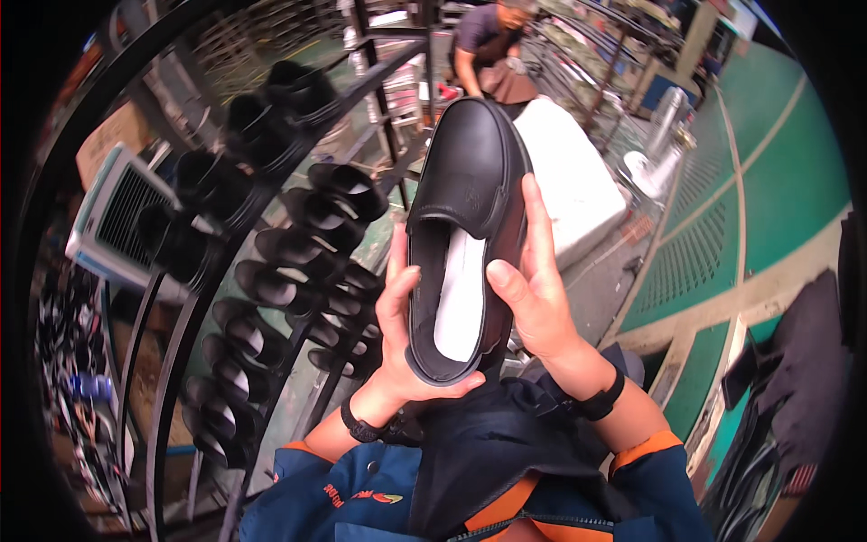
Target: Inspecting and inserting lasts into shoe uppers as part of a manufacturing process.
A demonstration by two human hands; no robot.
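A black slip-on shoe (467, 163) is held up in front of me, toe pointing away and its opening facing up. Inside lies a white insole (460, 303). My left hand (395, 339) wraps the heel end, with fingers along the left side and under the heel. On the shoe's right side, my right hand (537, 294) grips with the thumb at the opening's edge and a finger stretched along the outer wall. The sole is hidden from view.
A black metal rack (262, 203) on the left carries rows of black shoes (244, 330). Behind it stands a grey-white vented unit (126, 212). A person (492, 45) works beyond a white block-like object (564, 167). Green panels (695, 262) and dark cloth (795, 361) are at right.
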